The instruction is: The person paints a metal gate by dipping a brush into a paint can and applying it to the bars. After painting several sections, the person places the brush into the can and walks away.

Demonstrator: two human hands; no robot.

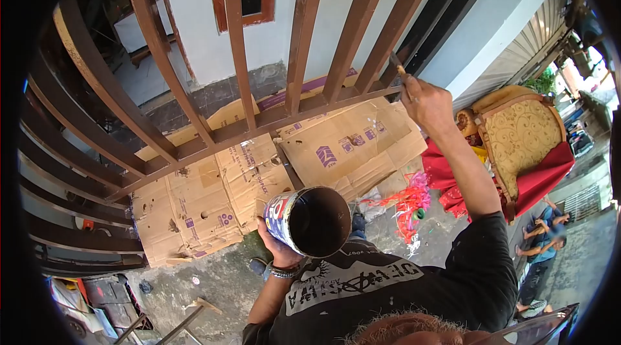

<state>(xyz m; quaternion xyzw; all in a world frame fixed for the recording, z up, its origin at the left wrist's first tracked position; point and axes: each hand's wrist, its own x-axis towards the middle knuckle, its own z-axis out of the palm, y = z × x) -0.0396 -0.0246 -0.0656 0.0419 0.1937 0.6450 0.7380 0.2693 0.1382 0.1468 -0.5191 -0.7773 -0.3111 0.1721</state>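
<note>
My left hand (278,247) is wrapped round the side of a paint can (277,215) with a blue, white and red label. The can is tilted so that its dark, stained inside shows. My right hand (427,104) is closed on the short handle of a paintbrush (400,71), at the right end of a brown metal railing (259,130). The brush's tip meets the railing near its bottom bar; my fingers and the bars partly hide it. Flattened cardboard (352,144) with dark paint spots lies on the ground beneath the railing.
Upright railing bars (301,28) stand close ahead. An ornate armchair (524,131) with red cloth (546,177) is at right, near pink and red plastic strips (414,199). Two people (544,235) sit farther off at the right. Metal bars (184,325) are at lower left.
</note>
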